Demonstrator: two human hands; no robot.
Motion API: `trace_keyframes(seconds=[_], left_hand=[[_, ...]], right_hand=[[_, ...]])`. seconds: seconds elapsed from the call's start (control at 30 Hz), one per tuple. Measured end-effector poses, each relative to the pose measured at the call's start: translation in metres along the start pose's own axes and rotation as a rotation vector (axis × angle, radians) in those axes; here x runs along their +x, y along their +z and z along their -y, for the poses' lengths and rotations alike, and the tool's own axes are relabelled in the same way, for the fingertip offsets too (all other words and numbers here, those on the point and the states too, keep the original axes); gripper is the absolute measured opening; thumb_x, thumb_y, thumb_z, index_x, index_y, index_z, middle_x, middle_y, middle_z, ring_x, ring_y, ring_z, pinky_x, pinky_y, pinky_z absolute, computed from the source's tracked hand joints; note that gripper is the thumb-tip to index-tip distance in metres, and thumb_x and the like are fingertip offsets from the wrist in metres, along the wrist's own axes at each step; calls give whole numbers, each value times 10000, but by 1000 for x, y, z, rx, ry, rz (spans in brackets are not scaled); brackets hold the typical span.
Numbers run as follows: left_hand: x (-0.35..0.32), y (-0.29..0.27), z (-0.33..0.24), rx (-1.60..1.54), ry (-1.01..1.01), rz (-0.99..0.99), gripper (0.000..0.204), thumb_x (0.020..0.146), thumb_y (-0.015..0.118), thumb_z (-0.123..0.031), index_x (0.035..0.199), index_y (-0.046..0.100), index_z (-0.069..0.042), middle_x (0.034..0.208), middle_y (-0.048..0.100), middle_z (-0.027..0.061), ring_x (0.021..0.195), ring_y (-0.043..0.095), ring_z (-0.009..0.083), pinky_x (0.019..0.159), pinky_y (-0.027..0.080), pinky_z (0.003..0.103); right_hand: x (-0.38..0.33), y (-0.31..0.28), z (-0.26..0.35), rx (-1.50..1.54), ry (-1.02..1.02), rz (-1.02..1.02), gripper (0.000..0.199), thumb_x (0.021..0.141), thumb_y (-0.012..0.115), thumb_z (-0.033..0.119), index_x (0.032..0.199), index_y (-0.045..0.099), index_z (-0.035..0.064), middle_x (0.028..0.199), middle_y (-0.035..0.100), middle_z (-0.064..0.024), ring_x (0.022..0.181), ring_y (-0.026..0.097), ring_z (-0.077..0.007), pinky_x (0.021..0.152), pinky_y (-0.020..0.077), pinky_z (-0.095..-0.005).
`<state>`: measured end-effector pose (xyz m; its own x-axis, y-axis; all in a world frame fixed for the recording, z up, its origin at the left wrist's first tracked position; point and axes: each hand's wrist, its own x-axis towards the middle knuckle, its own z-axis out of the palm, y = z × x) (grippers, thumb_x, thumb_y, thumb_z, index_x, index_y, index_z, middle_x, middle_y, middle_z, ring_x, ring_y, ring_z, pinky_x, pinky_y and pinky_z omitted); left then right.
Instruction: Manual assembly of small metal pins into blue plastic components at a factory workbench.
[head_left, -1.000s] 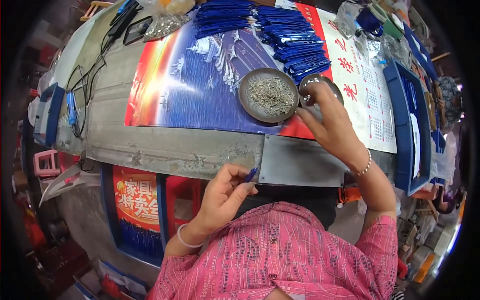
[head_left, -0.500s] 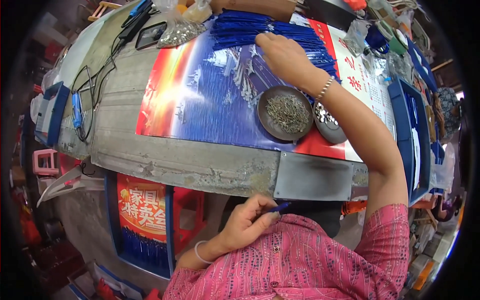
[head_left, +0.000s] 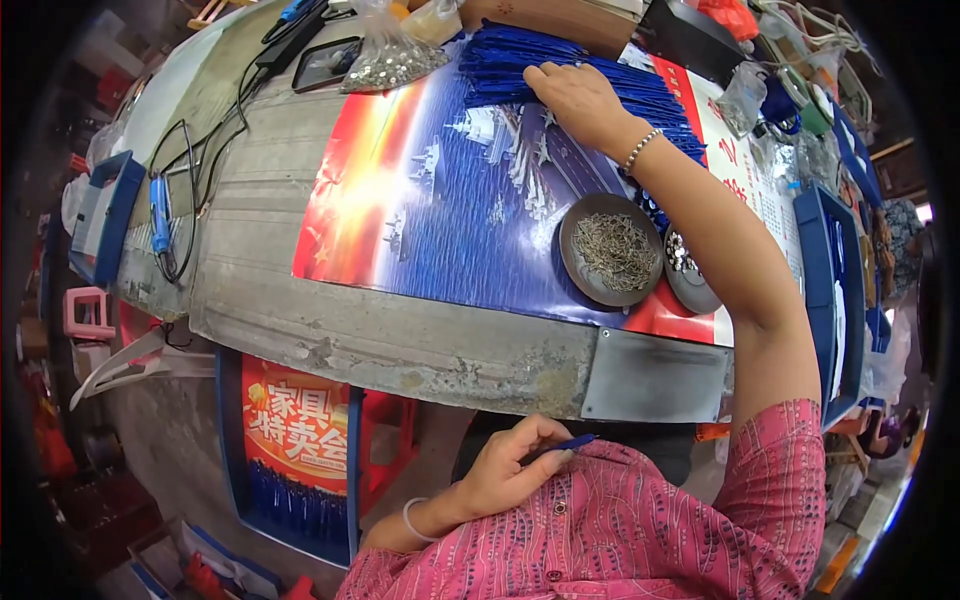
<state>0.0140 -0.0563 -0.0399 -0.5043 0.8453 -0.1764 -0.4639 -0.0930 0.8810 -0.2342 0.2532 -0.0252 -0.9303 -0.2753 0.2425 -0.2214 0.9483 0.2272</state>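
My left hand (head_left: 512,468) is closed in a pinch just off the near table edge, in front of the pink shirt. A slim blue strip (head_left: 572,442) sticks out between its thumb and fingers. Farther away, my right hand (head_left: 583,103) reaches over a wide pile of long, thin blue strips (head_left: 510,65) on a poster. Its bent fingers touch the pile, and whatever is under the fingertips is hidden. Nearer than that hand stands a dark round bowl (head_left: 580,285) of small metal pins (head_left: 615,250). A second bowl (head_left: 695,293), with small silvery discs, sits partly behind my right forearm.
A clear bag (head_left: 395,65) of metal discs lies near a black tray (head_left: 325,65) at the far side. At left is a blue-handled tool (head_left: 159,215) with a cable. Below the table, a blue box (head_left: 232,450) contains blue strips; another blue box (head_left: 820,300) stands right.
The table and its contents appear shifted rightward and slightly down in the picture. My right hand stays at the blue pile, its fingers slightly more bent. My left hand keeps its blue strip.
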Motion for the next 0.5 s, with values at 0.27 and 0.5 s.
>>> trace_keyframes(seconds=[0.27,0.5], left_hand=[[-2,-3,-2,-26,9,-46,180,917,538,-29,1076,482,35,905,569,41,772,521,57,692,428,198],[-7,-2,-3,45,46,-77,198,908,527,-3,1095,480,38,942,589,61,801,543,63,678,430,194]], right_hand=[[18,3,-1,45,-20,-108,185,784,520,8,963,490,43,887,569,-104,882,601,-283,727,449,-402],[-17,-33,-1,177,99,-146,162,809,539,55,962,493,23,906,555,-157,846,581,-350,702,454,-428]])
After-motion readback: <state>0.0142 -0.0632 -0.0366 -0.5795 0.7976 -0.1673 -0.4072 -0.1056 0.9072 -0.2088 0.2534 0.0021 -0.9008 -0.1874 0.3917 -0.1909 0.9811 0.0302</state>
